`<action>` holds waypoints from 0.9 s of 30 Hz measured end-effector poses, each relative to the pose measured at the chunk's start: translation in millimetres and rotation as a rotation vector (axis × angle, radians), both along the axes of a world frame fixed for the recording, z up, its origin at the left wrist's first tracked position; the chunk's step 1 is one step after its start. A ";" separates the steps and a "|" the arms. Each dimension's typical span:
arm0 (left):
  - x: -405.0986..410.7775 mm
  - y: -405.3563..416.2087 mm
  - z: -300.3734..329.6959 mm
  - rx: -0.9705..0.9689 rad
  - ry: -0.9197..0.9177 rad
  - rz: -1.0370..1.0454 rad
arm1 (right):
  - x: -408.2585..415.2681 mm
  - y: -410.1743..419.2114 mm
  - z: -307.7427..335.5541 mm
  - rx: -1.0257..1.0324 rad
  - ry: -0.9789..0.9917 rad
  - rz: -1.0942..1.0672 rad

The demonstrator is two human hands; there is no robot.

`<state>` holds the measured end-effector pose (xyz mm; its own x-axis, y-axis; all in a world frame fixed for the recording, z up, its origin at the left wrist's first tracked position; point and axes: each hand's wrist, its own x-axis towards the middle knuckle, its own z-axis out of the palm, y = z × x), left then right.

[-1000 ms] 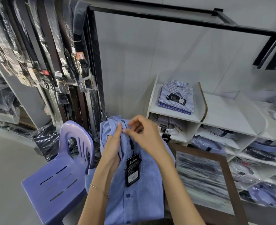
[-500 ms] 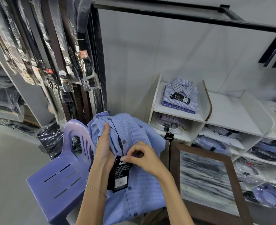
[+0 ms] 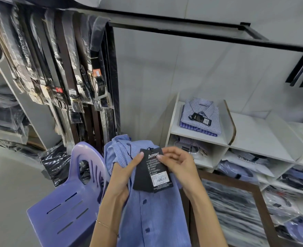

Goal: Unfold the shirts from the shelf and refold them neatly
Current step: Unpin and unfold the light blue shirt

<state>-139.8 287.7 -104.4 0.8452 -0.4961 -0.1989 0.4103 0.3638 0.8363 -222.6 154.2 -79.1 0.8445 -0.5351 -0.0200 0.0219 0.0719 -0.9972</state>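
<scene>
Blue shirt [image 3: 154, 211] under left hand [image 3: 122, 177] grip; right hand [image 3: 179, 163] pinching black tag [image 3: 151, 172]

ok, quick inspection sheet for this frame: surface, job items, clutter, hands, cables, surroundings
Surface: purple plastic chair at left; what the shirt rests on is hidden.
Job's things: blue shirt, buttoned, with a black hang tag on a string; folded checked shirts on the white shelf.
Clutter: bagged shirts in the lower cubbies.
Grippers: left hand on shirt and tag; right hand pinching the tag.
Cables: nothing seen.
Surroundings: wrapped belts hanging at left, black rail overhead, framed picture.
</scene>
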 end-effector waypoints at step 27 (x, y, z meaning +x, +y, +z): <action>-8.9 -6.2 36.3 -0.136 -0.047 0.087 | -5.9 9.9 55.1 -0.081 -0.147 -0.020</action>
